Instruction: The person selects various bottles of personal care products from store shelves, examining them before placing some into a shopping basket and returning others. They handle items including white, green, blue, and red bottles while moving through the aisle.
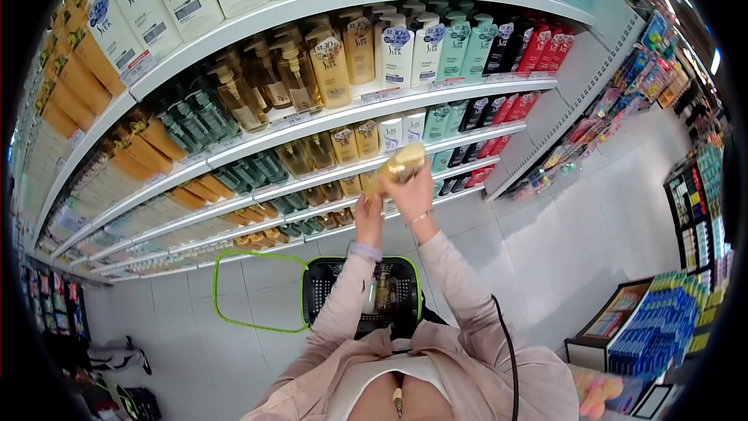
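Observation:
My right hand (411, 193) is raised in front of the shelves and grips a pale golden bottle (399, 166), tilted on its side. My left hand (368, 218) reaches up just left of it and touches the bottle's lower end. Both arms wear pink sleeves. Below my hands a black shopping basket (323, 290) with a green rim rests on the floor; a bottle lies inside it. Its green handle (234, 253) is folded out to the left.
White shelves (343, 113) full of shampoo and soap bottles, amber, green, white, teal, black and red, fill the left and top. Grey tiled floor (576, 226) runs right toward more racks (693, 203). A low stand of blue packs (654, 327) sits at the lower right.

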The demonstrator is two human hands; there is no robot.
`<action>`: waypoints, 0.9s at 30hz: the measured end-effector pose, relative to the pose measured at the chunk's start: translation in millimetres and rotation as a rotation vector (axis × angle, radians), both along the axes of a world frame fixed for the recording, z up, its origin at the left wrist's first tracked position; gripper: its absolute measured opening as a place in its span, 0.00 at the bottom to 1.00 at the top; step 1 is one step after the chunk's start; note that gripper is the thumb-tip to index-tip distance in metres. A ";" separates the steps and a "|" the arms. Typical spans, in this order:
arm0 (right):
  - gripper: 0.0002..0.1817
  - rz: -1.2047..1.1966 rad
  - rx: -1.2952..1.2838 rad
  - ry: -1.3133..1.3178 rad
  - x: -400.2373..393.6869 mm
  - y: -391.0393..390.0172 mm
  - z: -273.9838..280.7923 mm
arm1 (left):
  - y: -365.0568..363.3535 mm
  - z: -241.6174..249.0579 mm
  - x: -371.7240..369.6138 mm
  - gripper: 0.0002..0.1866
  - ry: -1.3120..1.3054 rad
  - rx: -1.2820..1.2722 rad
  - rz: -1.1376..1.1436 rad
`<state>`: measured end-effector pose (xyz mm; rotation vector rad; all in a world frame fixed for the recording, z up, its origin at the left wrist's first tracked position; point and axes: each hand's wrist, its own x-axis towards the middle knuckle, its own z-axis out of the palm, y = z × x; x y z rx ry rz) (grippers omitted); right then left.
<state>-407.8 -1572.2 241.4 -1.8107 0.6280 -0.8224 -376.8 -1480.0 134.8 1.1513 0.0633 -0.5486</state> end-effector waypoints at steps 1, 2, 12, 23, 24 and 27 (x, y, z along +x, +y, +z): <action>0.36 0.008 -0.035 -0.028 11.9 -13.8 12.4 | -16.4 18.9 6.7 0.20 0.005 -0.211 0.020; 0.37 0.014 -0.066 -0.057 23.0 -25.0 23.6 | -31.1 38.6 13.8 0.19 0.005 -0.419 0.040; 0.38 0.037 -0.312 -0.294 127.1 -70.4 102.6 | -108.7 126.3 170.7 0.22 0.184 -0.914 -0.100; 0.39 0.080 -0.359 -0.155 184.8 -77.5 79.6 | -114.4 121.9 219.7 0.24 0.146 -0.874 -0.073; 0.39 0.081 -0.360 -0.153 186.7 -77.6 78.1 | -114.4 120.5 220.4 0.24 0.148 -0.875 -0.072; 0.40 0.094 -0.346 -0.115 190.2 -77.6 75.5 | -114.4 111.7 225.1 0.24 0.156 -0.863 -0.061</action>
